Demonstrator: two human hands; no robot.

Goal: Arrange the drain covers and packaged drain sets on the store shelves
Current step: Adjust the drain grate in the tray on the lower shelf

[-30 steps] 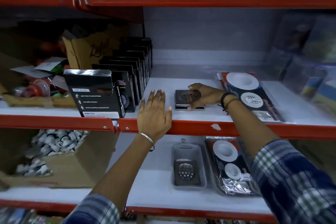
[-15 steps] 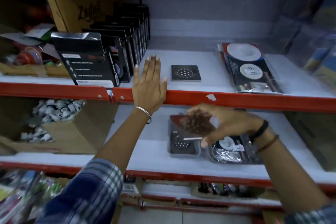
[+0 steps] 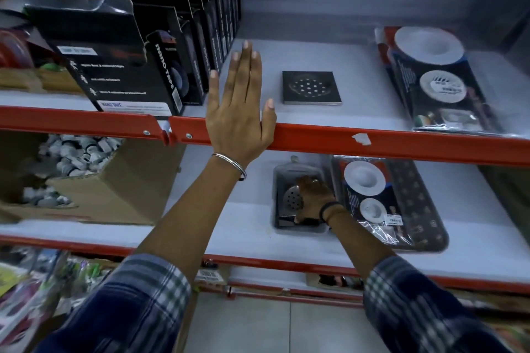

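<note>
right hand [image 3: 314, 199] in plastic tray [image 3: 298, 228], on drain cover [image 3: 292, 198]

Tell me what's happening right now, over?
Left hand flat on upper shelf edge, empty. Right hand on drain cover in lower-shelf tray. Nothing blocking.

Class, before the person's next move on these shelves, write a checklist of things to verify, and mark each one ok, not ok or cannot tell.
1. Left hand rests flat and empty on the red upper shelf rail: ok.
2. Right hand has reached into the clear plastic tray on the lower shelf: ok.
3. Right hand's grip on the perforated metal drain cover in the tray: cannot tell.
4. Dark square drain cover lies flat on the upper shelf: ok.
5. Packaged drain set lies clear of the square cover: ok.
</note>
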